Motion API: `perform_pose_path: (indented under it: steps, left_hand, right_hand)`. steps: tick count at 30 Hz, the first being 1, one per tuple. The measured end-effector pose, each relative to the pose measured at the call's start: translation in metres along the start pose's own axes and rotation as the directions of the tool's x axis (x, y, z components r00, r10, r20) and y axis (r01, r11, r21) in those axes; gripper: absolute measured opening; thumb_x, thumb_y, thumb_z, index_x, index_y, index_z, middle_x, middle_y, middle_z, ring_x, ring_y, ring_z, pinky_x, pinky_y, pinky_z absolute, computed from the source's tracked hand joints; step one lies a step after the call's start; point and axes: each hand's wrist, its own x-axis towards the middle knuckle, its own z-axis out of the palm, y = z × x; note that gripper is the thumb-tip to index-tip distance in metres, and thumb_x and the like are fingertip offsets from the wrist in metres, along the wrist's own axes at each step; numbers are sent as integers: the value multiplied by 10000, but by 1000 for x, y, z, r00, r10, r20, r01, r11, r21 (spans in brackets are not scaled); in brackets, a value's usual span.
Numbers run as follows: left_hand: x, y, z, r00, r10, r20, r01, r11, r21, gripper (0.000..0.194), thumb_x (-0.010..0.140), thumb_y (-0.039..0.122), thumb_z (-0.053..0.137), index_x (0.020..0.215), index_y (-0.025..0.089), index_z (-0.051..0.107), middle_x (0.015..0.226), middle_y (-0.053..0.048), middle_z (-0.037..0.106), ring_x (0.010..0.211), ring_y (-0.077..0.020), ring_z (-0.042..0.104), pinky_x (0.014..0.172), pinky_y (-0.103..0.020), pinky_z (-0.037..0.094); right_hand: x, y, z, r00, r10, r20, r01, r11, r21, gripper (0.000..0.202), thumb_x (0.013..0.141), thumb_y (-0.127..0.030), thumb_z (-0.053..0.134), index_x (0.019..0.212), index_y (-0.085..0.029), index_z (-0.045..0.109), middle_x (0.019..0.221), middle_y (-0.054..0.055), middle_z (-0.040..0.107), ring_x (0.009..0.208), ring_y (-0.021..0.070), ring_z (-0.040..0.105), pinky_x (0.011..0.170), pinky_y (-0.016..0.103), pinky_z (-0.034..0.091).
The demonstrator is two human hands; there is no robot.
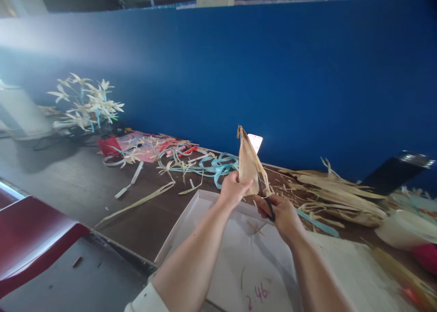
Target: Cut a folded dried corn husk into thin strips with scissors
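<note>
My left hand (235, 187) is closed on a dried corn husk (247, 161), thumb across its broad lower end. The husk stands upright, its narrow curled tip pointing up. My right hand (280, 212) grips a pair of dark-handled scissors (269, 208). Their blades reach up along the husk's right side, where a thin strip hangs apart from the main piece. Both hands are above a shallow white box lid (180, 221) with a handwritten number on it.
Dried husks (334, 193) lie in a pile at right, near a white bowl (406, 227). Blue ribbon (220, 164) and husk scraps spread along the blue partition (307, 75). A lit phone (255, 142) leans behind the husk. Husk flowers (92, 102) stand at left.
</note>
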Motion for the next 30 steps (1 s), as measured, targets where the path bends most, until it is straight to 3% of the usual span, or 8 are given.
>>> perform_pose_path:
  steps: [15,23,30]
  left_hand:
    - [0,1,-1,1000,0,29,0,1000,0,319,684,351,659,933,152,646,811,-73,679,690,-177,628,552,-224,473]
    - [1,-4,-1,998,20,57,-22,999,29,358,686,388,654,946,142,647,825,-85,677,698,-188,630,543,-223,463]
    - [-4,7,-1,999,0,37,-2,999,43,344,670,375,669,925,146,654,811,-73,683,696,-187,629,552,-228,466]
  right_hand:
    - [2,4,1,999,36,12,-37,996,85,337,595,-454,730,703,-149,634,505,-3,532,459,107,426,473,250,319]
    - [3,6,1,998,57,8,-58,992,114,302,582,-359,738,773,-150,632,510,-16,537,464,100,434,467,237,322]
    - [3,4,1,999,48,-15,-46,995,86,329,614,-437,709,745,-146,632,500,-13,505,448,100,393,449,247,281]
